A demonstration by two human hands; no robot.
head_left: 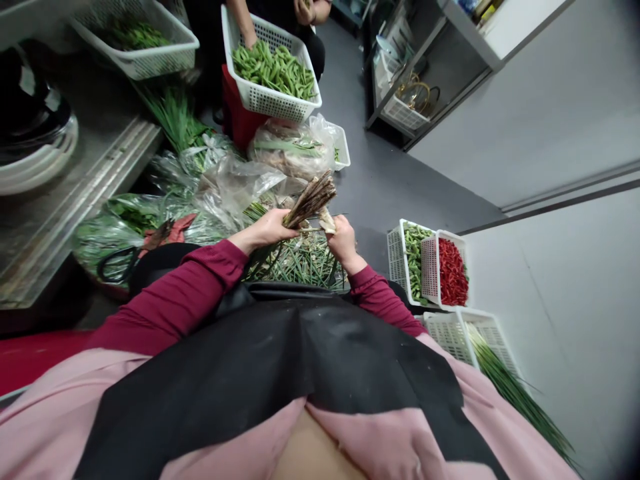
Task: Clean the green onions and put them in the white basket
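My left hand [271, 228] is closed around a bunch of green onions [311, 202], whose brown, dry root ends point up and to the right. Green leaves hang below that hand. Close to the root ends, my right hand [343, 241] is closed at a pale, crumpled piece [327, 221]; what exactly it grips is too small to tell. Under both hands lies a heap of loose green trimmings [305, 260], partly covered by my forearms and black apron [260, 360].
Plastic bags of greens [200, 160] lie ahead and left. A co-worker's hand [249, 37] reaches into a basket of green peppers [275, 70]. At right stand baskets of red chillies [453, 270], green peppers [415, 250] and long green onions [505, 373]. Scissors [117, 267] lie left.
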